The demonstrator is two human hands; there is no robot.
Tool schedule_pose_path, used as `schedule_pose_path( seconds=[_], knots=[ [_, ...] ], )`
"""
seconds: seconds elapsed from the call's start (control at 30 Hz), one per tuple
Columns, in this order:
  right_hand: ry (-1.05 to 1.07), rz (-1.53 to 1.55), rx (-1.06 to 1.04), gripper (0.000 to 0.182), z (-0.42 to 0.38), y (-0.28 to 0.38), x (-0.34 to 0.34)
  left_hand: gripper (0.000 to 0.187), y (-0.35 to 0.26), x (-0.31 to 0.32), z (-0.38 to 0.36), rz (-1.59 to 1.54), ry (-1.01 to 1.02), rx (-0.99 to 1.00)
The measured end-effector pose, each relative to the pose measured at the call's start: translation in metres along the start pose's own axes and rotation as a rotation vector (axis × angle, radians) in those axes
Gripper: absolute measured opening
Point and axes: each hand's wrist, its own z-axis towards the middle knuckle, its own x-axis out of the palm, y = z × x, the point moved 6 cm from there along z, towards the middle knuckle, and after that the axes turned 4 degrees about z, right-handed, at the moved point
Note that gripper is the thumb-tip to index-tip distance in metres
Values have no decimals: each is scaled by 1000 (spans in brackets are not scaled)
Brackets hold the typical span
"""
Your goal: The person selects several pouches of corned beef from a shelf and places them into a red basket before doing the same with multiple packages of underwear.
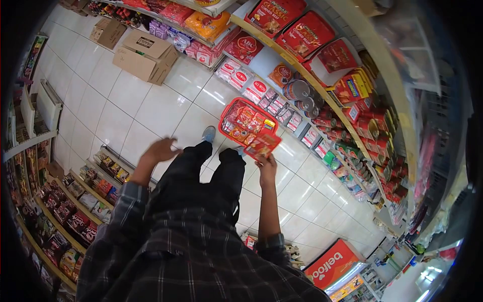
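My right hand (267,165) is closed on the lower edge of a flat red packet (262,145) with a food picture on it; its small print is unreadable. The packet overlaps the near right corner of a red plastic basket (222,121) on the floor. Inside the basket lie several red and orange packets (245,121). My left hand (162,151) hangs in the air beside my thigh, fingers curved and apart, with nothing in them.
Shelves on the right carry cans (297,90), red corned beef packs (306,33) and white-and-red packets (256,90). Cardboard boxes (143,55) stand on the tiled floor (166,105) ahead. Snack shelves (75,201) line the left side; a red belfoods freezer (332,264) is at lower right.
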Motion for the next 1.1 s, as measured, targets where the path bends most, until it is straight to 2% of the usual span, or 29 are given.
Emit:
schedule_pose_path(
  seconds=[0.03, 0.1, 0.17, 0.27, 0.33, 0.4, 0.43, 0.5, 0.57, 0.6, 0.63, 0.77, 0.83, 0.9, 1.0, 1.03, 1.07, 1.1],
  knots=[
    [-14, -65, 68, 34, 23, -28, -4, 85, 28, 56, 21, 17, 214, -34],
    [-28, -143, 148, 41, 60, -75, -10, 104, 72, 172, 52, -166, 460, 4],
    [-73, -271, 296, 44, 100, -131, -28, 118, 71, 219, 32, -91, 576, -151],
    [-115, -329, 397, 35, 159, -200, -56, 126, 43, 221, 22, -74, 475, -432],
    [-112, -265, 341, 25, 184, -206, -48, 128, 46, 238, 33, -19, 431, -464],
    [-132, -151, 284, 27, 198, -191, -25, 128, 51, 255, 38, 40, 428, -486],
    [-74, -134, 233, 28, 213, -190, -23, 128, 52, 259, 42, 37, 415, -499],
    [-137, -111, 189, 23, 244, -201, -31, 128, 54, 270, 45, 34, 392, -524],
    [-162, -92, 130, 28, 273, -208, -41, 128, 59, 288, 51, 48, 391, -558],
    [-150, -125, 140, 37, 290, -215, -52, 128, 58, 293, 57, 73, 399, -577],
    [-229, -124, 129, 40, 300, -219, -58, 128, 58, 299, 61, 98, 406, -596],
    [-308, 13, 114, 44, 326, -223, -73, 131, 60, 314, 75, 128, 531, -608],
    [-297, -11, 107, 49, 330, -223, -73, 132, 62, 317, 78, 130, 564, -613],
    [-340, -79, 136, 49, 326, -232, -75, 133, 63, 318, 76, 126, 590, -619],
    [-356, -411, 378, 50, 324, -288, -106, 134, 62, 311, 81, 135, 603, -625],
    [-219, -396, 395, 48, 333, -331, -128, 135, 62, 309, 81, 140, 612, -627],
    [-207, -697, 380, 42, 324, -332, -113, 135, 61, 308, 82, 145, 620, -627],
    [-103, -750, 217, 39, 317, -346, -104, 135, 59, 307, 83, 147, 627, -627]
  ],
)
